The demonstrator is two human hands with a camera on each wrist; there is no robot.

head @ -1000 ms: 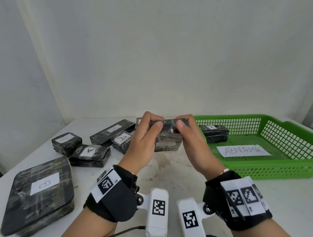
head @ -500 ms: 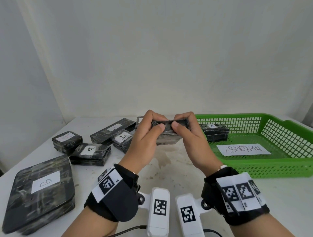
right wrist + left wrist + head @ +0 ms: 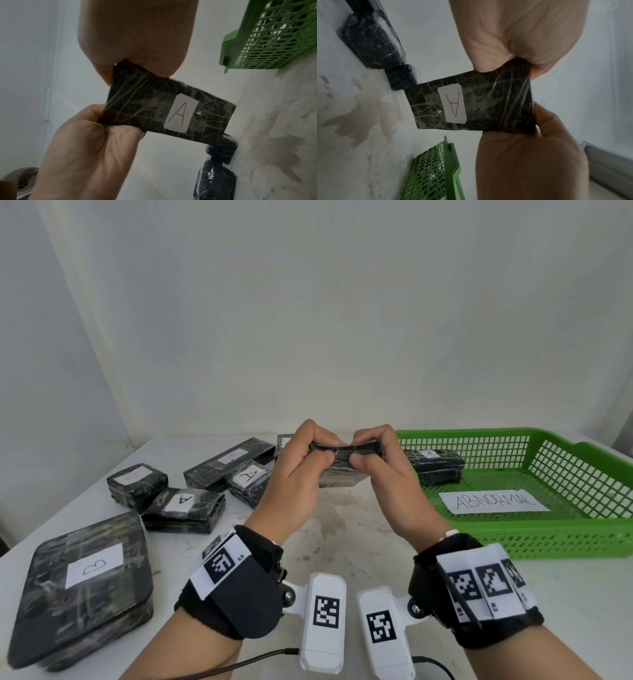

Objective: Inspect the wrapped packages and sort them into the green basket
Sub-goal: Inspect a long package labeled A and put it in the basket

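Left of the green basket (image 3: 513,546), above the table (image 3: 342,542), both hands pinch one wrapped package (image 3: 342,470): left hand (image 3: 294,484) and right hand (image 3: 387,481) each curl thumb and fingers round its near edge. Since a second ago it has tipped flatter, its red "A" label (image 3: 453,103) now facing down, so inspection continues. Open tabletop lies between package and basket rim.

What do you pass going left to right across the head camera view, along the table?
B package → A packages → left hand → held package → right hand → package in basket → ABNORMAL sign → basket's right wall.
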